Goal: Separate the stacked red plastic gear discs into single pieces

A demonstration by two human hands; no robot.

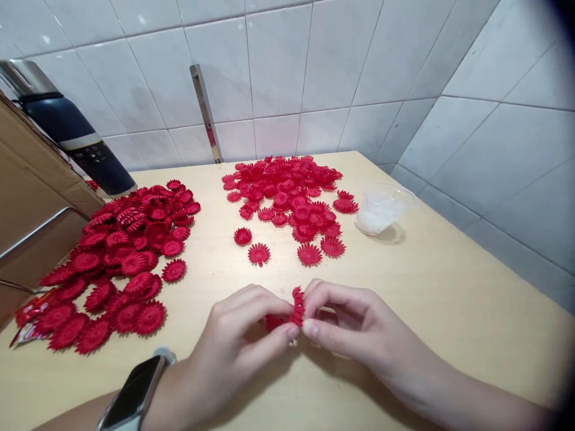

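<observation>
A small red scalloped piece [297, 306] is pinched between both hands above the front middle of the table. My left hand [245, 329] is closed on its left part, thumb and forefinger pressed together. From the other side, my right hand [345, 317] grips its right edge between thumb and forefinger. The piece looks bent or curled, and the fingers partly cover it. Beyond the hands lie loose red flower-shaped pieces, among them one [259, 254] and another [309, 254].
A large pile of red pieces [135, 263] covers the left side, beside a cardboard box [36, 173] and a dark bottle [67, 120]. Another pile [287, 185] is at the back. A clear cup [380, 212] with white contents stands right. Tiled walls [278, 66] border the table [431, 287].
</observation>
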